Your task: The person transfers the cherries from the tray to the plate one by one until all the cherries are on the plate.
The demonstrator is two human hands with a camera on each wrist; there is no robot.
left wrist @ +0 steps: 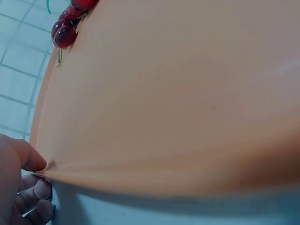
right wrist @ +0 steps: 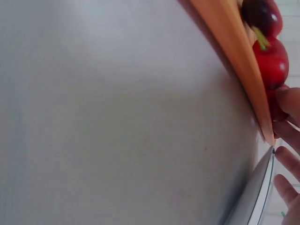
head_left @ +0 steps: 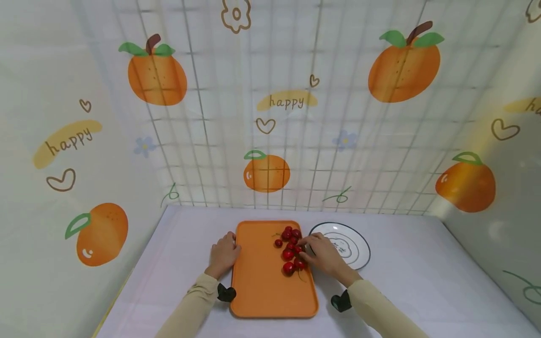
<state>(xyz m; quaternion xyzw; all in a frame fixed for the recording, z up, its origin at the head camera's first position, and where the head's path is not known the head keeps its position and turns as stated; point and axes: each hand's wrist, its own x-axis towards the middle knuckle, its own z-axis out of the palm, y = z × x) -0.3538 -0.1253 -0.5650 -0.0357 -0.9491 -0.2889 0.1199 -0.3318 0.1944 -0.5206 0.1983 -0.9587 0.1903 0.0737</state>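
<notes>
An orange rectangular tray lies on the table, with several dark red cherries clustered along its right side, some with green stems. My left hand pinches the tray's left rim; in the left wrist view the thumb rests over the edge and the other fingers are curled below it. At the right rim, my right hand reaches in over the cherries. Its thumb and index finger pinch a cherry in the right wrist view, while the other fingers spread beside the plate's edge.
A white plate with a dark rim and a printed drawing stands right of the tray, partly behind my right hand. The white tabletop is closed in by white curtains printed with oranges at the back and sides.
</notes>
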